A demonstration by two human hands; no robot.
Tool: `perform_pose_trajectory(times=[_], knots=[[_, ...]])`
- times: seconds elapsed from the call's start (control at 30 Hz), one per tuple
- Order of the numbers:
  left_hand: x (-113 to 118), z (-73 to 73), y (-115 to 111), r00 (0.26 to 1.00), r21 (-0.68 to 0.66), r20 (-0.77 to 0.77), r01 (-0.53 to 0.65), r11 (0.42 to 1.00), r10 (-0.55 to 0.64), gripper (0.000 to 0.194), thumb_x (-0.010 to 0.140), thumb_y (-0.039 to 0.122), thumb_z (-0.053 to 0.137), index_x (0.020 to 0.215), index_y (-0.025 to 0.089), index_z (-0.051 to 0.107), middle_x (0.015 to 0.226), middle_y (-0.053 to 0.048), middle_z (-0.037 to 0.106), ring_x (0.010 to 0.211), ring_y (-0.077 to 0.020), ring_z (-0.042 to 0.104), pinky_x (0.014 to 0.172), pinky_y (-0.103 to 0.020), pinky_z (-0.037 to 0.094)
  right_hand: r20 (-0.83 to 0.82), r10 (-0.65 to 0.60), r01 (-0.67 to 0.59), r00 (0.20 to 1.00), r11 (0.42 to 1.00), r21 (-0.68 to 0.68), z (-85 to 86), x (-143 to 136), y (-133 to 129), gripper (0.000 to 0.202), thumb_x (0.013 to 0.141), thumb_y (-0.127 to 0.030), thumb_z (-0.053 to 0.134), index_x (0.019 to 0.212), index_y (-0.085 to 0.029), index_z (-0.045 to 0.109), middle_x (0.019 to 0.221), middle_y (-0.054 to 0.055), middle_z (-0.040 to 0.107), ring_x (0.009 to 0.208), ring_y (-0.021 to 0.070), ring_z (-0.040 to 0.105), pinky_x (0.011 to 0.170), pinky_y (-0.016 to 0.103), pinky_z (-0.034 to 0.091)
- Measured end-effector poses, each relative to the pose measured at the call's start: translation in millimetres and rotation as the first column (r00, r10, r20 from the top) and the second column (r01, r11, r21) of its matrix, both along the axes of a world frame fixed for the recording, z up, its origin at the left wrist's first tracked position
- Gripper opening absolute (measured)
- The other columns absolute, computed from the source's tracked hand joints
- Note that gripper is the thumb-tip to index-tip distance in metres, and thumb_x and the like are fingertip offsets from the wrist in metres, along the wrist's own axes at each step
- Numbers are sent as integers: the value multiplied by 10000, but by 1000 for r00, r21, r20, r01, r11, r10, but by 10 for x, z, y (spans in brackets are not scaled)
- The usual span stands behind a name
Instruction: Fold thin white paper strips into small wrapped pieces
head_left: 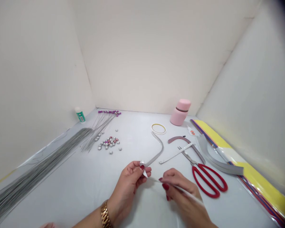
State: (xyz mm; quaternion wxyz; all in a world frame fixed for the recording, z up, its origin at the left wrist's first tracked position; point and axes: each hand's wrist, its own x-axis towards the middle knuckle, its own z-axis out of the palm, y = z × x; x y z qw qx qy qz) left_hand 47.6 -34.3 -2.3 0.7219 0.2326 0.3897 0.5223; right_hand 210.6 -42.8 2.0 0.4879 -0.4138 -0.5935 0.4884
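Observation:
My left hand point(133, 177), with a gold watch at its wrist, pinches a small folded piece at one end of a grey-silver paper strip point(160, 150). The strip curves away over the table toward the white tape ring. To the right, my right hand point(177, 186) is closed on a thin pale strip point(191, 196), which trails back over the hand and reaches toward the left fingertips. Motion blurs this hand a little. Red-handled scissors point(210, 182) lie right of it, with another thin white strip point(175, 153) near their tips.
Small folded stars point(110, 142) lie left of centre, beside a long bundle of grey wires point(42, 163). Farther back stand a glue stick point(80, 115) and a pink bottle point(180, 112). A tape ring point(158, 129) lies mid-table; yellow packaged sheets point(251, 177) line the right.

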Motion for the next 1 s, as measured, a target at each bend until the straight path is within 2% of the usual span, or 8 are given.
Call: perform_pose_trajectory(times=[0.1,0.2,0.33,0.5,0.57,0.67,0.83,1.0], knots=[[-27,10,23,999,0,-52,-10,1000,10,134,785,219,574,870,138,509,852,-78,644,760,-107,581,700,-204,448,-245,-174,113,954,963,-246,33,-20,36,83,698,-280,667,715,-204,695,830,34,582,453,63,475,415,199,368],[-33,44,25,996,-10,-83,25,1000,-26,138,785,228,574,871,137,518,869,-82,651,766,-104,574,708,-203,437,-362,-234,71,902,909,-411,77,-19,85,128,692,-296,683,719,-171,675,798,38,633,459,49,485,428,165,368],[-13,61,20,985,1,-145,90,996,-89,135,770,243,586,825,128,542,839,-89,665,734,-107,571,647,-189,416,-446,-228,-21,865,873,-487,97,4,123,146,692,-302,689,697,-170,626,609,0,628,397,37,461,393,136,323],[-5,29,42,944,58,-325,82,995,-59,137,707,231,639,762,106,627,668,-24,627,600,-81,504,585,-177,378,-306,-59,-94,950,883,-460,43,-35,45,259,730,-389,632,682,-135,609,475,-37,524,366,21,387,386,134,262],[-12,24,48,920,66,-391,49,997,-19,143,682,233,655,739,102,647,568,12,570,530,-71,452,538,-177,356,-187,41,-124,981,881,-456,15,-76,-4,310,703,-421,643,636,-122,598,433,-64,445,357,18,350,380,139,247],[-15,26,41,910,47,-414,28,999,-6,164,683,250,648,745,98,646,531,25,533,506,-72,435,514,-184,346,-53,162,-165,985,841,-515,-18,-140,-43,359,621,-456,689,582,-127,551,437,-81,398,336,17,317,352,151,242],[18,3,13,919,65,-395,39,997,-10,126,676,190,630,757,94,634,556,15,550,519,-74,454,527,-187,359,5,160,-128,987,812,-569,-43,-174,-17,392,619,-502,659,575,-141,512,427,-94,372,308,10,291,330,151,206],[45,-29,-3,933,107,-361,56,993,-14,99,656,171,642,724,100,629,577,5,574,543,-84,482,549,-192,378,-47,114,-122,992,827,-549,-56,-161,-11,364,650,-475,650,602,-141,514,429,-100,357,313,9,291,329,147,180]])
